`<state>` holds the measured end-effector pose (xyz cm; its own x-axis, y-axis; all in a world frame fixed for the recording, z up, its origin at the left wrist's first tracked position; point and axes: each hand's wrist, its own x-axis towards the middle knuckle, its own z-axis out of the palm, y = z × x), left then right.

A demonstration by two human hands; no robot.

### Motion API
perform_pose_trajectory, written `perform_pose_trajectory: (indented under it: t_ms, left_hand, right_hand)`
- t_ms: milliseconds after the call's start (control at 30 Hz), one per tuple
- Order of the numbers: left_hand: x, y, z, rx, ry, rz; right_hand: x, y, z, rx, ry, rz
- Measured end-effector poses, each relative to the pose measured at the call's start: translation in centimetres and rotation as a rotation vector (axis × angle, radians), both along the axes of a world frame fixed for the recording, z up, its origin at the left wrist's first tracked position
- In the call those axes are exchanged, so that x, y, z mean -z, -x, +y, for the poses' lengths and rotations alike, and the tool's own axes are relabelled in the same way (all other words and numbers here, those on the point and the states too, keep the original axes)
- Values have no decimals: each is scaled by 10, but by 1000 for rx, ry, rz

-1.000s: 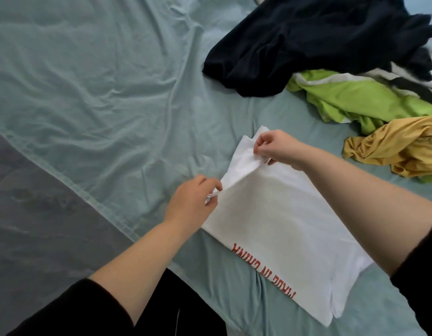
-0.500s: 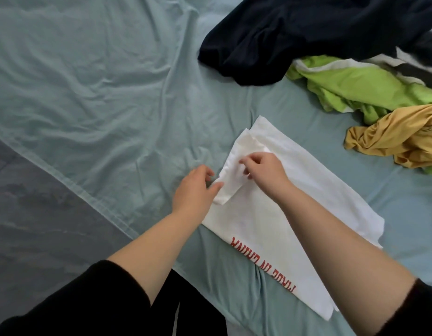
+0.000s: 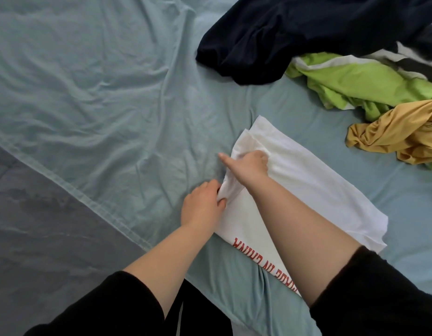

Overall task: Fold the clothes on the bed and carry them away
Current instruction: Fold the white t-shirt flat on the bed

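Observation:
A white T-shirt [image 3: 312, 185] with red lettering lies partly folded on the pale blue-green sheet [image 3: 101, 98], near the bed's front edge. My left hand [image 3: 202, 204] pinches the lower end of its folded sleeve flap. My right hand [image 3: 248, 163] grips the same flap higher up, fingers curled into the cloth and one finger pointing left. My right forearm crosses the shirt and hides part of the lettering.
A heap of unfolded clothes sits at the back right: a dark navy garment [image 3: 295, 32], a lime-green one [image 3: 355, 83] and a mustard-yellow one [image 3: 399, 134]. Grey floor [image 3: 40, 226] shows at the lower left past the sheet's hem.
My right hand has come down from the lifted sleeve corner toward me and now bunches the flap against the shirt. The left hand stays pinching the flap's lower end.

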<state>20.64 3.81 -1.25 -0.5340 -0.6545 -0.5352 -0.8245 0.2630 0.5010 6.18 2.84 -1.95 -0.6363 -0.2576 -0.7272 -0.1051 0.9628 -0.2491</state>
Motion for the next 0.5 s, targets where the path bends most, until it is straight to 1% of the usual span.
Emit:
perform_pose_trajectory:
  t_ms: [67, 133, 233, 300, 400, 500]
  left_hand:
    - [-2, 2, 4, -34, -62, 6]
    - [-5, 6, 8, -54, -92, 10]
    - [-14, 11, 15, -47, -84, 4]
    - [-20, 13, 23, -36, -65, 3]
    - [-28, 20, 45, -20, -67, 42]
    - [-34, 33, 84, 36, -90, 65]
  right_hand:
    - [0, 1, -4, -46, -50, 23]
    - [-2, 11, 0, 17, 69, -8]
    - [-12, 26, 21, 272, 300, -106]
    - [-17, 33, 41, 423, 397, -228]
    - [-24, 44, 73, 575, 494, -365]
    - [-26, 60, 121, 664, 535, -339]
